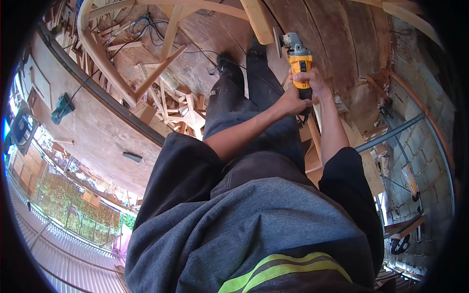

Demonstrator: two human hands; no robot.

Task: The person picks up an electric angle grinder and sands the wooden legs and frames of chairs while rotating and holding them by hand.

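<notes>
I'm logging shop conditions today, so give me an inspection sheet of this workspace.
Surface: brown floor, stained.
Job's things: yellow grinder, its disc close to a wooden bar; contact unclear.
Clutter: wood scraps piled left of the legs.
Hands: left hand and right hand both grip the grinder.
Cables: black cord near the feet.
Surroundings: grey block wall at right; teal tool on a pale surface at left.

One head-worn camera looks steeply downward, close-in.
</notes>
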